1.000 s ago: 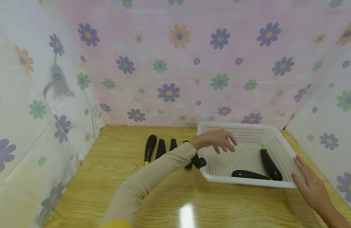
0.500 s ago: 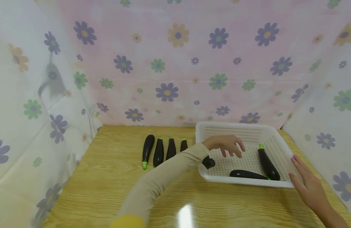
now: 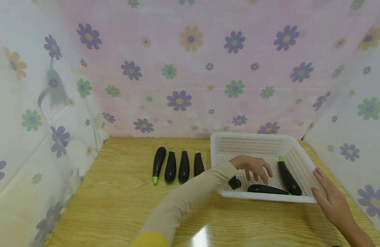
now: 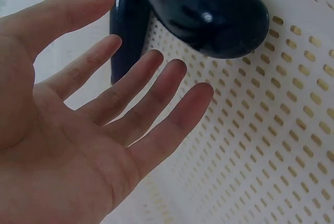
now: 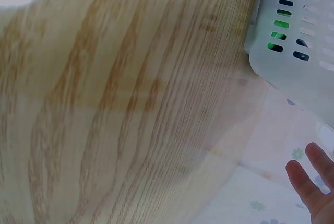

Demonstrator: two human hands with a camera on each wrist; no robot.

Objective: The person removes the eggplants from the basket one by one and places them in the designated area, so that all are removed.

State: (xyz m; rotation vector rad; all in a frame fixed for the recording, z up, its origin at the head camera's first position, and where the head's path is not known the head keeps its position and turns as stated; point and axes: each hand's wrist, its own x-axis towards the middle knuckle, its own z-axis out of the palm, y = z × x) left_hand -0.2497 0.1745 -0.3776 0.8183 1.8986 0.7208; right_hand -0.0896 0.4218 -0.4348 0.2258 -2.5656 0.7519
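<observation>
My left hand (image 3: 254, 167) is over the white perforated basket (image 3: 251, 134), fingers apart and holding nothing. In the left wrist view its palm and spread fingertips (image 4: 195, 98) are beside two dark eggplants. One eggplant (image 3: 289, 178) leans along the basket's right end, green stem up. Along the front wall lies another eggplant (image 3: 267, 189), its stem end meeting the first. My right hand (image 3: 333, 199) touches the basket's right rim, thumb near the front corner and fingers extended along the outside. The right wrist view catches only two of its fingertips (image 5: 300, 177).
Several eggplants (image 3: 184, 167) lie in a row on the wooden table (image 3: 115, 199), left of the basket. The leftmost eggplant (image 3: 159, 164) has its stem toward me. A black camera (image 3: 234, 183) sits on my left wrist. Flowered cloth (image 3: 177, 68) walls the back and sides.
My left hand has moved right and lower over the basket, toward the eggplants inside. The right hand keeps its place at the rim. More of the table row shows as the sleeve shifts.
</observation>
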